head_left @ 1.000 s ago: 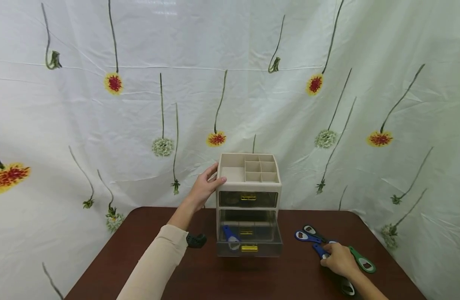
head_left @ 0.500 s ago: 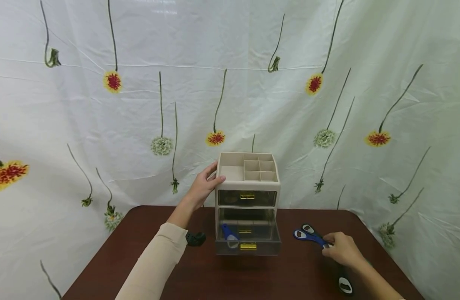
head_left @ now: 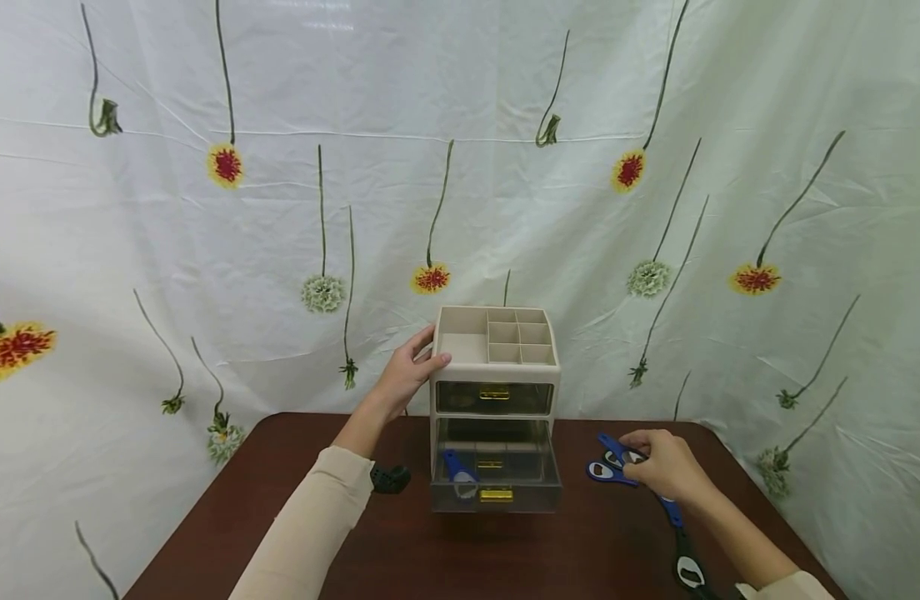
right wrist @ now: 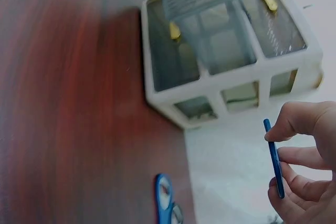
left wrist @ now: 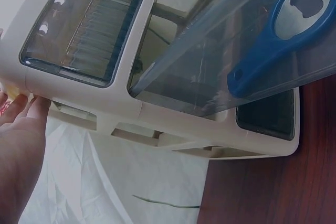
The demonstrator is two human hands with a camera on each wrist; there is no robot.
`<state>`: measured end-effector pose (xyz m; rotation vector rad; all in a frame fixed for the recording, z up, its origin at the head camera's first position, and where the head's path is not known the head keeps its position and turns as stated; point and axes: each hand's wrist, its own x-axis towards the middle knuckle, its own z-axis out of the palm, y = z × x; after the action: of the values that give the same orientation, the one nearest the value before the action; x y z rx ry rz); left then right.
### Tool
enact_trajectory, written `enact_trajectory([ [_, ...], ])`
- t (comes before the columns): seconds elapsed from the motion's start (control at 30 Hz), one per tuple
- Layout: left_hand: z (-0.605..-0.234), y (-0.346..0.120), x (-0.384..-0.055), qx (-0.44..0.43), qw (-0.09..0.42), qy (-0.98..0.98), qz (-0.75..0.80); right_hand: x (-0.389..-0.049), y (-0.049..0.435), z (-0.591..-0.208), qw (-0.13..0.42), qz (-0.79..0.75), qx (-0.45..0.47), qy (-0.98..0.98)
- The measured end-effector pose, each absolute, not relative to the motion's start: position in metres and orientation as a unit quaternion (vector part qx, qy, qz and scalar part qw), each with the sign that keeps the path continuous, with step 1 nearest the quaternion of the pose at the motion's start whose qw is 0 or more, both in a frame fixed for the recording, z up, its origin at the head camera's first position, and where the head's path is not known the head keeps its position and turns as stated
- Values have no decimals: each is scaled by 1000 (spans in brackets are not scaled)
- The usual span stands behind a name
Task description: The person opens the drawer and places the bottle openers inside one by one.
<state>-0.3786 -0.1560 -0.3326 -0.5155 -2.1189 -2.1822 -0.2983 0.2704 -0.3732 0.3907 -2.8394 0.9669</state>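
My left hand (head_left: 407,379) grips the upper left edge of a cream drawer organizer (head_left: 496,368), thumb over the rim. Its middle drawer (head_left: 535,498) is pulled out, and a blue bottle opener (left wrist: 273,40) lies inside. Above the table at the right, my right hand (head_left: 670,467) pinches another blue bottle opener (right wrist: 274,158) between thumb and fingers; it appears edge-on in the right wrist view. Below that hand, a blue opener (head_left: 601,472) overlaps a black one on the table. A further blue opener (head_left: 672,510) and a black opener (head_left: 688,571) lie nearer, by the right forearm.
The dark red-brown table (head_left: 400,550) has rounded back corners. A white cloth (head_left: 280,208) printed with flowers hangs right behind it. Beside the left sleeve is a small black object (head_left: 390,479). The pulled-out drawer juts forward above the tabletop.
My right hand has picked a blue bottle opener from the group on the table and moved up and slightly left with it. The left hand stays on the organizer.
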Motion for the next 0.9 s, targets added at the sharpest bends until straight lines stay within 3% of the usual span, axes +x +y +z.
enact_trajectory([
  [0.47, -335, -158, -382, -175, 30, -691, -701, -299, 227, -337, 50, 347, 194, -916],
  [0.9, -332, -157, -380, -170, 33, -698, -695, -309, 172, -332, 38, 337, 265, -903],
])
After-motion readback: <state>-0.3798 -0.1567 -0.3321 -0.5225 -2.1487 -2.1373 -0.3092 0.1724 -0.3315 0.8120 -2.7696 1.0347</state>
